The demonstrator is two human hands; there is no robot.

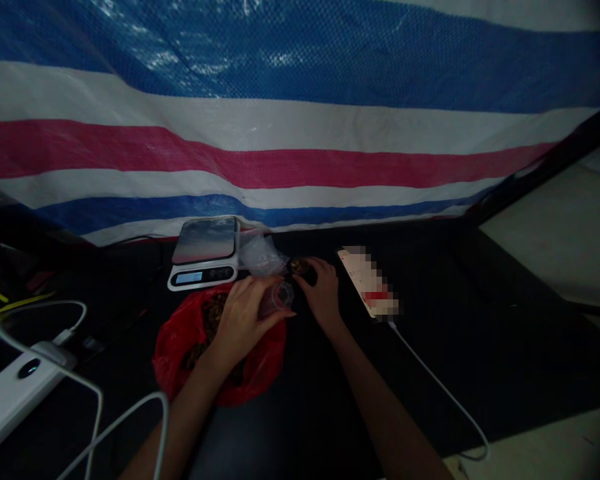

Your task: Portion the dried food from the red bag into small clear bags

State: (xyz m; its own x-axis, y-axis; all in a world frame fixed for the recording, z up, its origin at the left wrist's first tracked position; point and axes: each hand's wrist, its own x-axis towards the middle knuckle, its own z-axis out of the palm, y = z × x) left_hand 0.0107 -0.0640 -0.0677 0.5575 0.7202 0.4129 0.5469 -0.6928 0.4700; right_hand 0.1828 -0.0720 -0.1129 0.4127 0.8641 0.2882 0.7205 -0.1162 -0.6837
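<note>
Over the right side of a red plastic bag [173, 340] my left hand [245, 310] is closed around a small clear plastic container [283, 295], its round end facing right. Dark brown pieces [213, 317] fill the opened bag, partly hidden by my left hand and forearm. To the right, my right hand [321, 287] grips a small brownish piece [300, 267] between thumb and fingers. It is too dark to tell exactly what this piece is. Beyond my left hand lies a crumpled clear plastic bag [263, 253], next to a white kitchen scale [205, 247] with a lit display.
A phone [367, 283] with its screen lit lies right of my right hand, a white cable [435, 373] plugged in. At lower left are a white power bank [17, 393] and looping cable. A striped tarp [300, 127] hangs behind the black tabletop [455, 333].
</note>
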